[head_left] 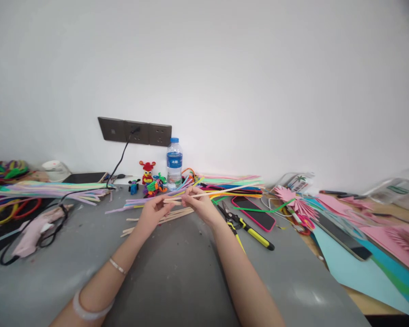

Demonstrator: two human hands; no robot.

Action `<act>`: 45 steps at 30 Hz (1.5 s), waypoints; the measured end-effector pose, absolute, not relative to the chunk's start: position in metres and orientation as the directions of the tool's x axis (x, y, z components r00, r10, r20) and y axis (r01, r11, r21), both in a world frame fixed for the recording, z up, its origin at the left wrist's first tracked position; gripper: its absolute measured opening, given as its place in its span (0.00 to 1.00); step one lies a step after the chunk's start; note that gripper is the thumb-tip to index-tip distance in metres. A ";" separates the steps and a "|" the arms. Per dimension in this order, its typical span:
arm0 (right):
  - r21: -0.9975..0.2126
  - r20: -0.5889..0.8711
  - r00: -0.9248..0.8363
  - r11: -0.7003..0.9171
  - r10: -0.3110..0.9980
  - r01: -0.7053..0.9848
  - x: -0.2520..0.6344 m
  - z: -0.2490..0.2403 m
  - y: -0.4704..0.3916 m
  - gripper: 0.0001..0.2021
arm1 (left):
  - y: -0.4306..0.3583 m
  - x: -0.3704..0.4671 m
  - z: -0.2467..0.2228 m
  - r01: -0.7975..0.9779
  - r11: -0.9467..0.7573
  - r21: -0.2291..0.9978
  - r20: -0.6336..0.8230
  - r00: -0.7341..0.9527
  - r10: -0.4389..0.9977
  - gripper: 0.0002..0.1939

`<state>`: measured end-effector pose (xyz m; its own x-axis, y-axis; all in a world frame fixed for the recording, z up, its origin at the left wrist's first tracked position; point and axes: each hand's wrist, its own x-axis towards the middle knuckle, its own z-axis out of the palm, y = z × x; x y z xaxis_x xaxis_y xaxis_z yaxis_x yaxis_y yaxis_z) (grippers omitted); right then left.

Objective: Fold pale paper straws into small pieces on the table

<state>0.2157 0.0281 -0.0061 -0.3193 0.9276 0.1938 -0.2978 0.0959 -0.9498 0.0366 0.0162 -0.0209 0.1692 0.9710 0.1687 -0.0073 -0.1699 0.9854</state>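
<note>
Head view: both hands meet above the grey table [177, 272].
Left hand [152, 212]: fingers pinched shut on a pale stick [221, 190] — its near end.
Right hand [201, 204]: fingertips closed around the same stick — held level over loose sticks [150, 221].

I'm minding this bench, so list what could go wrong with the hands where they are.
Both hands, left hand and right hand, pinch a thin beige stick above the table. It could bend or snap if squeezed. Its far end points toward the bottle and toys, so a swing might tip them. The pliers lie close to the right forearm and could get knocked.
</note>
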 end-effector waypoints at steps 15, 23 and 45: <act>-0.984 0.174 -0.333 0.154 0.927 -0.086 0.217 -0.004 0.028 0.13 | 0.013 0.037 -0.016 -0.059 -0.209 0.976 0.214 0.112 0.970 0.16; -0.987 0.159 -0.366 0.139 0.917 -0.081 0.217 -0.005 0.027 0.13 | 0.012 0.037 -0.014 -0.030 -0.212 0.977 0.214 0.108 0.971 0.16; -0.972 0.225 -0.476 0.232 0.850 -0.045 0.230 0.001 0.026 0.08 | 0.006 0.036 -0.004 -0.055 -0.164 0.985 0.170 0.139 0.976 0.13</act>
<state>0.2302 0.0260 0.0008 -0.4760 0.8502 0.2247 -0.0446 0.2318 -0.9717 0.0359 0.0058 -0.0039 0.1394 0.9755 0.1701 -0.0552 -0.1639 0.9849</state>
